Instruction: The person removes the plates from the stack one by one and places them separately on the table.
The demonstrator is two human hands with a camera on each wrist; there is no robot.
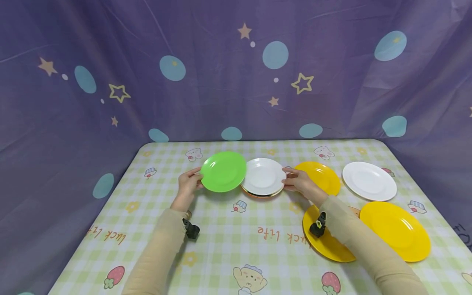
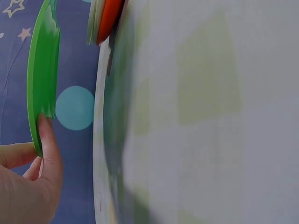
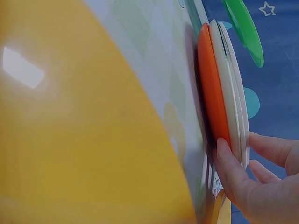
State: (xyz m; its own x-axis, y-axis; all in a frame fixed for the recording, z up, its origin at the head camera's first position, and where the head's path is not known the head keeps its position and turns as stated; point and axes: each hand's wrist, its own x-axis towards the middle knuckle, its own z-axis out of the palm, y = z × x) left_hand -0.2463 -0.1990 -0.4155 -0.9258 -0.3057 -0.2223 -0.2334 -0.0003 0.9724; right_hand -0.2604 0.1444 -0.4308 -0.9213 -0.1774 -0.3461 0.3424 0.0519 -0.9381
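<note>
At centre frame the left hand [image 1: 189,184] pinches the green plate [image 1: 223,172], probably light, stiff and slick, best held by that rim, while the right hand [image 1: 298,182] grips the white-topped stack [image 1: 263,176].

The place looks like a small curtained booth, the room beyond it hidden; purple star-printed fabric [image 1: 217,110] hangs behind and along both sides of a table [image 1: 287,266] spread with a checked, cartoon-printed cloth [image 1: 221,229].

Starred purple curtain [image 1: 206,106] is filling upper frame; checked tablecloth [image 1: 221,233] is lying below, printed strawberry [image 1: 116,275] showing lower left.
</note>
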